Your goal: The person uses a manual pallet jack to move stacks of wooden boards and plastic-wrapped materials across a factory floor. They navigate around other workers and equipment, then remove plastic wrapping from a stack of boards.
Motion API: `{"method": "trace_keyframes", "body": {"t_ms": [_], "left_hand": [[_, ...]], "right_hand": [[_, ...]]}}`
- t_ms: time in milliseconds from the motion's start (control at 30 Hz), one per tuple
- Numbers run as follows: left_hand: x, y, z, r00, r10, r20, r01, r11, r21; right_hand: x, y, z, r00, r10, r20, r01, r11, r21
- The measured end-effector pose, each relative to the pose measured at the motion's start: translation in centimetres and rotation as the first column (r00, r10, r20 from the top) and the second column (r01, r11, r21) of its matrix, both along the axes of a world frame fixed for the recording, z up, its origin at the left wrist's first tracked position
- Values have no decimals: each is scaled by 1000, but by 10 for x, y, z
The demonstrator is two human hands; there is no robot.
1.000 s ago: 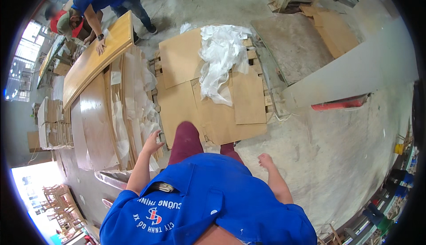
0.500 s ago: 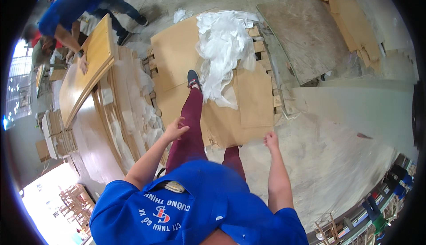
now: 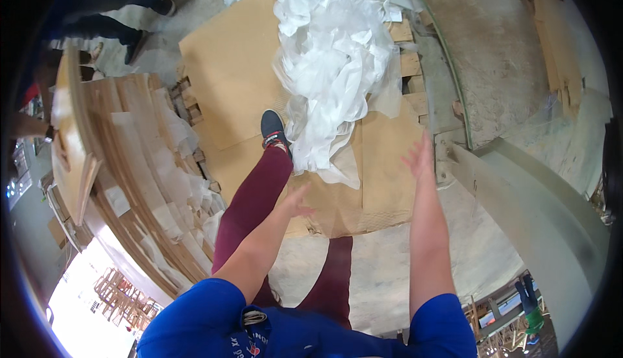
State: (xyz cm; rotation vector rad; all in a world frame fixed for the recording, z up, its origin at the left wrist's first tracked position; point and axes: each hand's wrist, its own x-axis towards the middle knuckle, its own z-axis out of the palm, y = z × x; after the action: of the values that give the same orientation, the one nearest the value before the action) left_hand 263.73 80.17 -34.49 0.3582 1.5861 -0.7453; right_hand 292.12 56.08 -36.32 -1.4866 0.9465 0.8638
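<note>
A crumpled heap of white, thin wrapping sheets point(image 3: 337, 53) lies on flat brown cardboard point(image 3: 224, 53), which covers a wooden pallet point(image 3: 410, 66). My left hand point(image 3: 297, 202), a little blurred, is stretched out low in front of the near end of the heap, empty and apart from it. My right hand point(image 3: 418, 157) reaches forward over the cardboard's right edge, its fingers spread with nothing in them. One shoe of mine point(image 3: 273, 129) stands on the cardboard, just left of the white sheets.
Stacked wooden panels point(image 3: 130, 157) with white sheets between them stand at the left. Beyond them a person's hand rests on a varnished board point(image 3: 70, 131). A large brown board point(image 3: 487, 46) lies at the far right, and a grey beam-like piece point(image 3: 538, 209) stands near right.
Both my arms have stretched forward, and my left hand has swung right, across my leg. My view has moved closer to the white sheets. The co-worker's body has mostly left the view.
</note>
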Motion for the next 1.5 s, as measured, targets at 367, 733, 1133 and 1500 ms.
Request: {"method": "trace_keyframes", "body": {"t_ms": [367,733,1133,1500], "left_hand": [[95,61,-161,957,274,95,-275,961,-4],[135,112,-112,746,-19,666,-164,964,211],[87,136,41,16,-984,179,757,128,641],[134,189,47,-177,-865,469,834,121,539]], "right_hand": [[180,178,-140,888,351,297,-290,929,-231],[-66,244,-146,217,923,319,-972,173,160],[138,225,-122,541,801,256,-580,576,-576],[213,324,-243,429,899,87,-437,291,-851]]}}
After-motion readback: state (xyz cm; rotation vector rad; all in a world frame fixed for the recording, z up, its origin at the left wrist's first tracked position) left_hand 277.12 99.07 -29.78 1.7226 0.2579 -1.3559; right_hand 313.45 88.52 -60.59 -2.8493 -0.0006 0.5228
